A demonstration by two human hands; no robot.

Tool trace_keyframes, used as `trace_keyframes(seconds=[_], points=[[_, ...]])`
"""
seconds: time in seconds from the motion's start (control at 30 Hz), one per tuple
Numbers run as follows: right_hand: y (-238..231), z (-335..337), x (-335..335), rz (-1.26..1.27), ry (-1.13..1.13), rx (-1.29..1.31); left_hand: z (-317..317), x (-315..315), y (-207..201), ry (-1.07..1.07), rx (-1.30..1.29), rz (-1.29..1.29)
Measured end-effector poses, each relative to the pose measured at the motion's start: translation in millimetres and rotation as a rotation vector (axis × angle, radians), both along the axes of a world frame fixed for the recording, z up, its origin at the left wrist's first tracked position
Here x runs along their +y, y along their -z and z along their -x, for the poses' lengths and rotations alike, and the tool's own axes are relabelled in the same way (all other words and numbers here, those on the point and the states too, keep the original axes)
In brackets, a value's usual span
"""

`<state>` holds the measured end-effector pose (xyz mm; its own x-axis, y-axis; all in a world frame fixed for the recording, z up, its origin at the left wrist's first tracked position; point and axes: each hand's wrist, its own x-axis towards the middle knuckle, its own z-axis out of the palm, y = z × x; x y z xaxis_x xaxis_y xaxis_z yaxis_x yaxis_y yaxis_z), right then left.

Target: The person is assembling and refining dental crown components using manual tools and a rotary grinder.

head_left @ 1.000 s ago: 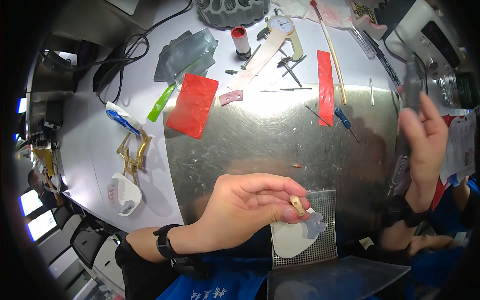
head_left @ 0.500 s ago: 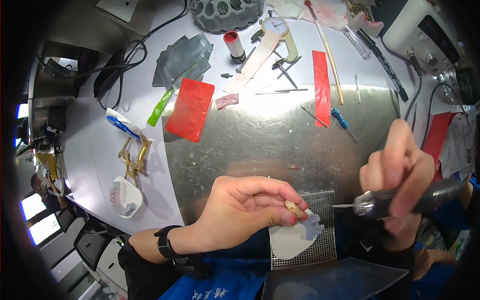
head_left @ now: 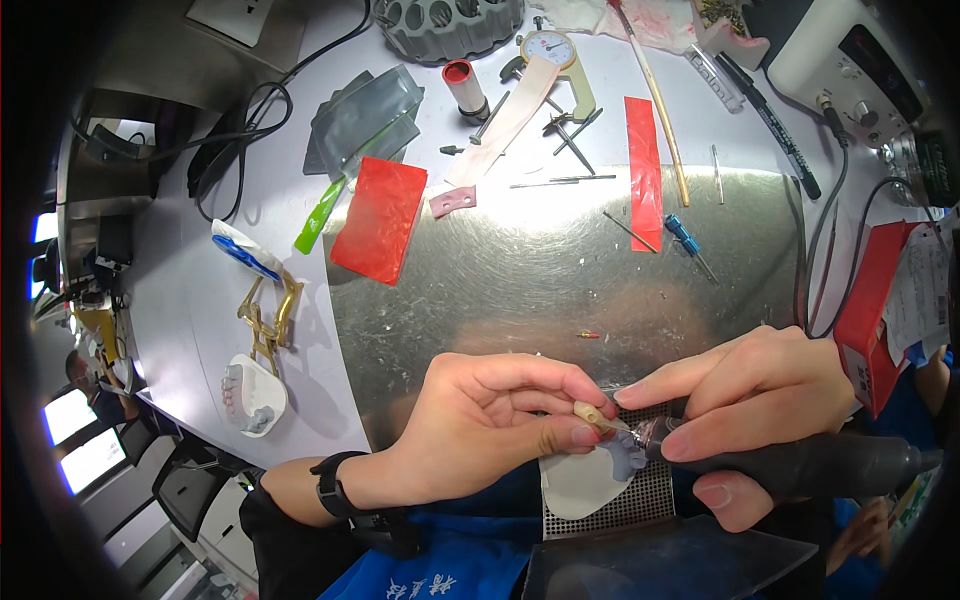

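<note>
My left hand (head_left: pixel 490 415) pinches a small tooth-coloured dental crown (head_left: pixel 588 411) between thumb and fingertips. In my right hand (head_left: pixel 760 395) is a black rotary handpiece (head_left: pixel 810 466), its metal nose directed left. The handpiece tip meets or nearly meets the crown; contact is hard to make out. My right index finger reaches close to the left fingertips. Just beneath the hands, a white and grey-blue dental model (head_left: pixel 575 486) lies on a perforated metal grille (head_left: pixel 655 497). Below that, a dark see-through panel (head_left: pixel 670 560) juts out.
A metal work plate (head_left: pixel 480 290) covers the bench middle, bearing red wax sheets (head_left: pixel 380 220), a blue-handled tool (head_left: pixel 682 235) and thin burs. A second dental model (head_left: pixel 258 395) and brass articulator (head_left: pixel 268 315) stand left. A dial gauge (head_left: pixel 548 48) and control unit (head_left: pixel 840 75) are behind.
My right hand has come left and turned, bringing the handpiece from apart to right beside the crown. My left hand stays in nearly the same place, holding the crown.
</note>
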<state>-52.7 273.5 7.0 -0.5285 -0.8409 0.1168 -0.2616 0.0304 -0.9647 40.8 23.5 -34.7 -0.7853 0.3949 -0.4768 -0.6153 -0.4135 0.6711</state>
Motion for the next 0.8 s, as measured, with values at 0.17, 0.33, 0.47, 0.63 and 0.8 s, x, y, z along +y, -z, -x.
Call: trace_keyframes(seconds=[0.17,0.33,0.47,0.63,0.8], points=[[11,-9,-3,0.114,0.097,0.015,-2,1,2,-0.001,0.039,0.008],[9,-12,-13,-0.020,0.153,0.127,0,2,-2,0.021,0.024,0.054],[13,-14,-15,0.004,0.206,0.182,-3,3,0,0.021,0.065,0.074],[21,-12,-18,0.044,0.193,0.160,-6,1,2,-0.012,0.061,0.074],[19,-16,-17,0.088,0.249,0.111,-5,3,5,-0.028,0.100,-0.010]])
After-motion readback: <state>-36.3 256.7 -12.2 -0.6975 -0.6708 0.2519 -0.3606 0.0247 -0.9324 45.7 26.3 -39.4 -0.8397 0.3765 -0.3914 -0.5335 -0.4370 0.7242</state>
